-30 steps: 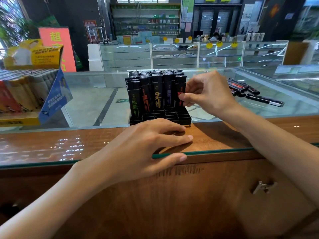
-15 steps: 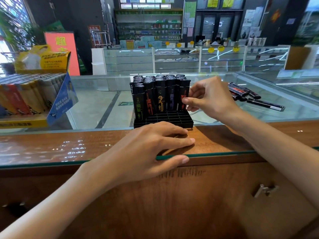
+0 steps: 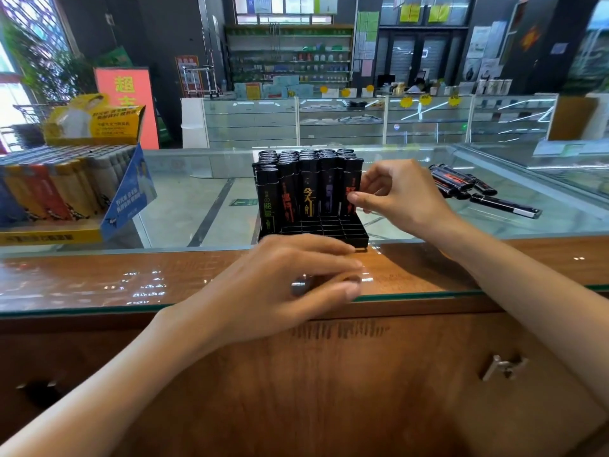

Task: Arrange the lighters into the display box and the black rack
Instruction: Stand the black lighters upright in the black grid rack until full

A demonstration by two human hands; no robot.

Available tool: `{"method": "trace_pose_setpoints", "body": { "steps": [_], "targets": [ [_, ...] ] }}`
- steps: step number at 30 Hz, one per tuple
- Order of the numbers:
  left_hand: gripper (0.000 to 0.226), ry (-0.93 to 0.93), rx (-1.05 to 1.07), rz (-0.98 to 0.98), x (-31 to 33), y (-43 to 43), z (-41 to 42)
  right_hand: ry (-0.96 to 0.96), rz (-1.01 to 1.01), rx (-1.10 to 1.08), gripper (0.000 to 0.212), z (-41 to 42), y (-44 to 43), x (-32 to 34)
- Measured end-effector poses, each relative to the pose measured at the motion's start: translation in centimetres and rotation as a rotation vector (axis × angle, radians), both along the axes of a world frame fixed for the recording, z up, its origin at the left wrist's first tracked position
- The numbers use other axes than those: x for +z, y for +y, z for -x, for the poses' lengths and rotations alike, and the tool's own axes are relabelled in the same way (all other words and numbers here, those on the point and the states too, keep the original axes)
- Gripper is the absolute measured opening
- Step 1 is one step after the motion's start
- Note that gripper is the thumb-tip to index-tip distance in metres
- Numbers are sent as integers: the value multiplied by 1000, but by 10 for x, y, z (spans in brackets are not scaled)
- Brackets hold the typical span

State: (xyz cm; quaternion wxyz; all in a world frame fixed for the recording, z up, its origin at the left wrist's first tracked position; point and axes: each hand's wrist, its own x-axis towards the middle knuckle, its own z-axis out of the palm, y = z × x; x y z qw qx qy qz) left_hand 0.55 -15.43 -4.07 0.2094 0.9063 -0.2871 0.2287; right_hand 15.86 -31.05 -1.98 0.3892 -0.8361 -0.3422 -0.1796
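A black rack (image 3: 329, 230) stands on the glass counter, its back rows filled with upright black lighters (image 3: 308, 186) and its front slots bare. My right hand (image 3: 395, 196) pinches the rightmost front lighter (image 3: 350, 189), which stands in the rack. My left hand (image 3: 280, 278) rests on the counter edge just in front of the rack, fingers slightly curled over a small dark object (image 3: 298, 286) that I cannot make out. Several loose black lighters (image 3: 461, 184) lie on the glass to the right. The yellow and blue display box (image 3: 128, 199) at the left holds rows of coloured lighters.
The counter has a wooden strip (image 3: 99, 275) under glass along its near edge, then a glass case top (image 3: 197, 199) behind. A wooden cabinet front with a metal handle (image 3: 501, 367) is below. Further glass showcases (image 3: 346, 120) stand across the shop.
The view has tilted up slightly. My right hand stays pinching the rightmost lighter at the rack. My left hand's fingers have curled a little on the counter edge.
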Motion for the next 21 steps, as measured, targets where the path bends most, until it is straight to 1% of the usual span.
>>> {"method": "trace_pose_setpoints", "body": {
  "steps": [1, 2, 3, 4, 5, 6, 7, 8, 9, 10, 13, 14, 18, 21],
  "targets": [
    [31, -72, 28, 133, 2, 2, 2, 20, -15, 1, 28, 0, -1, 0],
    [28, -182, 97, 284, 5, 7, 5, 41, -35, 5, 32, 0, -3, 1],
    [26, -304, 205, 423, 8, 14, 6, 55, -52, 11, 36, 0, -4, 2],
    [29, -403, 343, 511, 12, 22, 6, 60, -63, 15, 38, 0, -5, 3],
    [37, -447, 497, 525, 17, 30, 5, 60, -64, 17, 40, 0, -5, 4],
    [49, -423, 628, 483, 21, 36, 2, 60, -60, 20, 40, 0, -4, 4],
    [60, -353, 699, 425, 22, 41, -3, 60, -51, 22, 39, 0, -3, 4],
    [68, -278, 722, 382, 22, 42, -8, 59, -41, 23, 38, 0, -1, 4],
    [69, -227, 720, 354, 22, 42, -12, 54, -31, 20, 36, -1, 0, 4],
    [65, -208, 698, 339, 21, 39, -16, 45, -24, 15, 34, -1, 1, 4],
    [37, -228, 635, 316, 18, 35, -23, 18, -8, 11, 29, -2, 1, 4],
    [32, -225, 622, 319, 17, 35, -24, 19, -7, 16, 28, -2, 1, 4],
    [16, -198, 557, 393, 18, 37, -24, 18, -14, 26, 24, -1, 0, 4],
    [10, -194, 538, 418, 18, 36, -23, 30, -26, 21, 24, 0, -1, 5]
  ]
}}
